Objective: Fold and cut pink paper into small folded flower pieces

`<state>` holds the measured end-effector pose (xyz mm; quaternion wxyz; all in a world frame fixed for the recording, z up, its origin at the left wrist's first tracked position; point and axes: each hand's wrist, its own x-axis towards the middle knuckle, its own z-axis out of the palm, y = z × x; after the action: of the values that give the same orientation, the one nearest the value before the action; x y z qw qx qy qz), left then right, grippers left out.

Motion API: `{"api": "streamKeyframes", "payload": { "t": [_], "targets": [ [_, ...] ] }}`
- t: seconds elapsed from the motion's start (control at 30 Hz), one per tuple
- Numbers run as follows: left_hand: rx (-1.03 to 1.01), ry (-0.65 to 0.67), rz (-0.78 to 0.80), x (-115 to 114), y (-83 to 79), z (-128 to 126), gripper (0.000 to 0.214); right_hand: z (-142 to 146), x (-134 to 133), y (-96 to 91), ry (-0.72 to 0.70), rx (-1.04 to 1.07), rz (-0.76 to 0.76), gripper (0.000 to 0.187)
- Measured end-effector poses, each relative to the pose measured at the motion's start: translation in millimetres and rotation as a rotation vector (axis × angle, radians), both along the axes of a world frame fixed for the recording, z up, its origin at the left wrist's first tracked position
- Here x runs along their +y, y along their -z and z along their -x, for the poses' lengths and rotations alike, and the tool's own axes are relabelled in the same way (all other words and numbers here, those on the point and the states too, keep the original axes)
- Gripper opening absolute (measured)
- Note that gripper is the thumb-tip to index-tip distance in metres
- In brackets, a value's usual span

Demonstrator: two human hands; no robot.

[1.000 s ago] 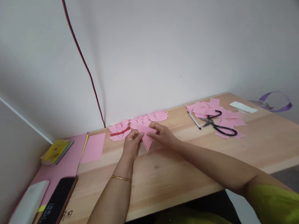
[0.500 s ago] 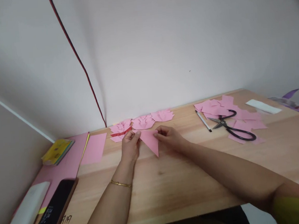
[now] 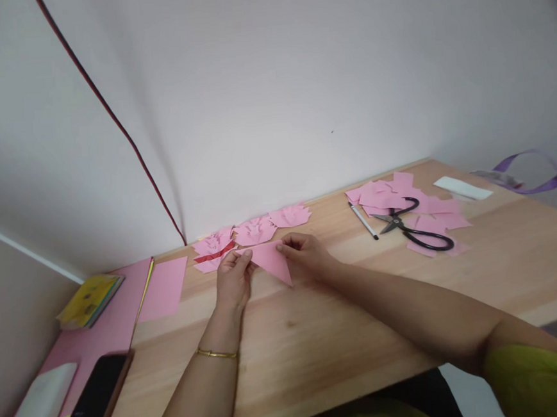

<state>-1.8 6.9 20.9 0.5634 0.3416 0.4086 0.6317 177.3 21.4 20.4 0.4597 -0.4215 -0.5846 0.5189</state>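
Observation:
A folded triangle of pink paper is held above the middle of the wooden table, one point hanging down. My left hand pinches its left corner between thumb and fingers. At the upper right corner, my right hand grips the same paper in a pinch. Just beyond my hands, pink paper flowers lie in a row along the wall. A red strip rests across the left ones, partly behind my left hand.
Open black-handled scissors lie on pink paper scraps at the right, beside a pen and a white strip. Leftward are pink sheets, a yellow packet, a black phone and a white device.
The view has turned a little to the right, so the table things sit further left. Both hands still hold the pink paper, which is tilted slightly differently.

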Motion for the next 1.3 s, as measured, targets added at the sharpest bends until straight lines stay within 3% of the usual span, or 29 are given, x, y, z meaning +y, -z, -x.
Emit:
{"api": "streamKeyframes", "payload": {
  "t": [0.4, 0.63, 1.03, 1.3],
  "targets": [
    [0.054, 0.044, 0.026, -0.9, -0.2, -1.0, 0.025, -1.8, 1.3, 1.9, 0.017, -0.055, 0.0, 0.031],
    [0.191, 0.198, 0.034, -6.6, 5.0, -3.4, 0.038, -2.0, -0.7, -0.7, 0.023, -0.097, -0.025, 0.029],
    [0.254, 0.162, 0.034, -8.6, 3.4, -5.4, 0.038, -1.8, 0.5, 1.0, 0.006, -0.099, -0.009, 0.03],
    [0.126, 0.158, 0.026, -3.4, 6.1, -5.2, 0.035, -0.7, -1.5, -2.0, -0.056, -0.105, -0.039, 0.031]
  ]
}}
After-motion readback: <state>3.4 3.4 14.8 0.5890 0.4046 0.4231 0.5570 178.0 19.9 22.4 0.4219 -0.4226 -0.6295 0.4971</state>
